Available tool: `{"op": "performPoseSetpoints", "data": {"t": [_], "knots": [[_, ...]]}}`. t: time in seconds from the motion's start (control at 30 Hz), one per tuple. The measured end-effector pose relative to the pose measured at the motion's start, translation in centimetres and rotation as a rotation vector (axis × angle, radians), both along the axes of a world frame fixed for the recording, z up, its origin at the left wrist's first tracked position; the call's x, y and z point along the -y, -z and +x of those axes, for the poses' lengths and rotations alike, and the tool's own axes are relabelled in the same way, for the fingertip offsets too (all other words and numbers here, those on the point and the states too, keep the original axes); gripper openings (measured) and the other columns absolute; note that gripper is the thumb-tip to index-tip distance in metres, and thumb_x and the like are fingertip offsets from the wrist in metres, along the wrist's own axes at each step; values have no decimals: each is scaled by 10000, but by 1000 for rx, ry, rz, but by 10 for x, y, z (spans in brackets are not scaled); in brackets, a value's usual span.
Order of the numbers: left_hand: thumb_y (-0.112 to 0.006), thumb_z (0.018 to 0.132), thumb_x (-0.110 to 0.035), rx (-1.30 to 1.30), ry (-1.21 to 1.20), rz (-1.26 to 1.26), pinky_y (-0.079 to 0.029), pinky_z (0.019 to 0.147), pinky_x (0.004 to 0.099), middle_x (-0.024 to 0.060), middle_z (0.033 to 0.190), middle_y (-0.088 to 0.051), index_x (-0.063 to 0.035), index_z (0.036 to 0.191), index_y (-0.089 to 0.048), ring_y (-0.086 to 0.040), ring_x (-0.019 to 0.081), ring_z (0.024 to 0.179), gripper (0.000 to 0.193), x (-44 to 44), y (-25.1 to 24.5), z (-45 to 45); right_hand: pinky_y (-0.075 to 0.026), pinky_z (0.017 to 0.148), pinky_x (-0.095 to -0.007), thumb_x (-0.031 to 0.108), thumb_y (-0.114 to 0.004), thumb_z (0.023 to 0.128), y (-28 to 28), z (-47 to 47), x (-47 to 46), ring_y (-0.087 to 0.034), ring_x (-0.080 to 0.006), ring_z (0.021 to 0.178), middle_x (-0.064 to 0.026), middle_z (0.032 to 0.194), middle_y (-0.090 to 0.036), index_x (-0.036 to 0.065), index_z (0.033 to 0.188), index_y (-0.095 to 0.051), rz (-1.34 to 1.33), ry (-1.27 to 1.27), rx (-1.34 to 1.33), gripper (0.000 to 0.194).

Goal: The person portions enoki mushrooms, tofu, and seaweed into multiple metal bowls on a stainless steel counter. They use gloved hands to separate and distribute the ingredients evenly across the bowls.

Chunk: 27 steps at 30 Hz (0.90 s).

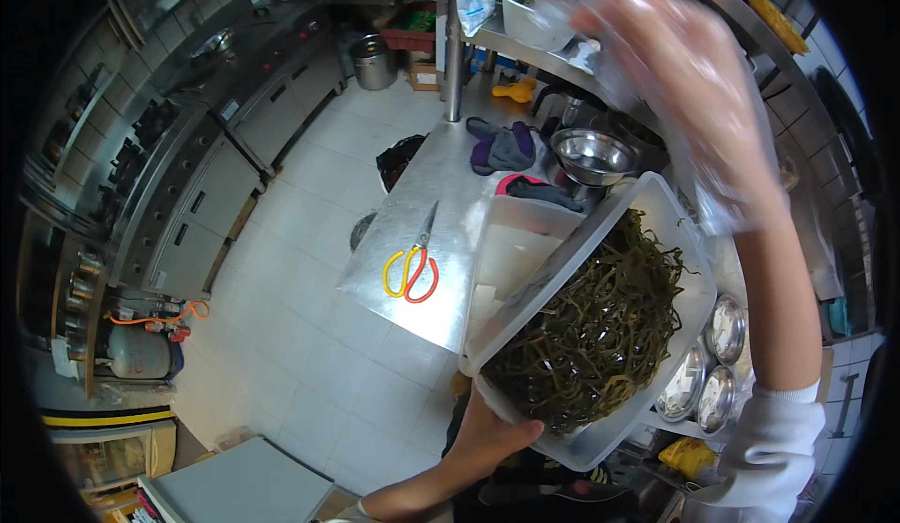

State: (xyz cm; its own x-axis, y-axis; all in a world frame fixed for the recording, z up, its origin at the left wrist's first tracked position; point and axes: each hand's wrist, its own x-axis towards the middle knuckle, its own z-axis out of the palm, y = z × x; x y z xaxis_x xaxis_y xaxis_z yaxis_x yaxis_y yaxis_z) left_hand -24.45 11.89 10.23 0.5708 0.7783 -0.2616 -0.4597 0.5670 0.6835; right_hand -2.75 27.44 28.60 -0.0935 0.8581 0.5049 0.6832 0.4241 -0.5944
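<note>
My left hand (489, 435) grips the lower corner of a translucent plastic tub (562, 277), its thumb over the rim. The tub is tilted and holds a heap of dark green seaweed strips (598, 340). Partly behind it, another translucent tub (524, 242) rests on the steel table (450, 164). Raised at the upper right, my right hand (675, 80) wears a clear plastic glove and is motion-blurred. Its fingertips appear near a white plastic bowl (531, 20) on the shelf; whether they hold anything is unclear.
Scissors with yellow and red handles (415, 270) lie on the table. Beyond are grey-purple gloves (503, 145) and a steel bowl (594, 156). A metal post (454, 66) supports the shelf. Round metal lidded pots (724, 330) sit at right; a stove (183, 207) lines the left wall.
</note>
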Motion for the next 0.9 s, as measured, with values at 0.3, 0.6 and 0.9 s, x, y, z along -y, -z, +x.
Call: {"op": "performPoseSetpoints", "data": {"t": [0.3,0.6,0.9], "knots": [[-765,746,-173,25,182,12,-321,1061,393,123,1391,-374,5,1432,-175,-371,217,1286,922,-4,-1,-5,-447,567,-191,139,-638,880,13,32,144,-555,-66,623,-26,744,-634,1,960,-694,-346,310,-229,169],[-719,769,-156,16,323,29,-307,1078,407,125,1421,-337,-16,1447,-142,-344,234,1315,901,0,-3,6,-544,632,-328,58,-617,748,42,21,163,-665,-238,740,-121,1226,-601,112,1237,-578,-394,-24,645,494],[-712,779,-166,108,293,12,-327,1065,394,136,1400,-344,-3,1439,-130,-356,226,1302,895,0,-6,24,-522,488,-281,243,-687,808,25,18,205,-611,-160,581,-73,1144,-570,137,997,-678,-526,-35,913,216]]}}
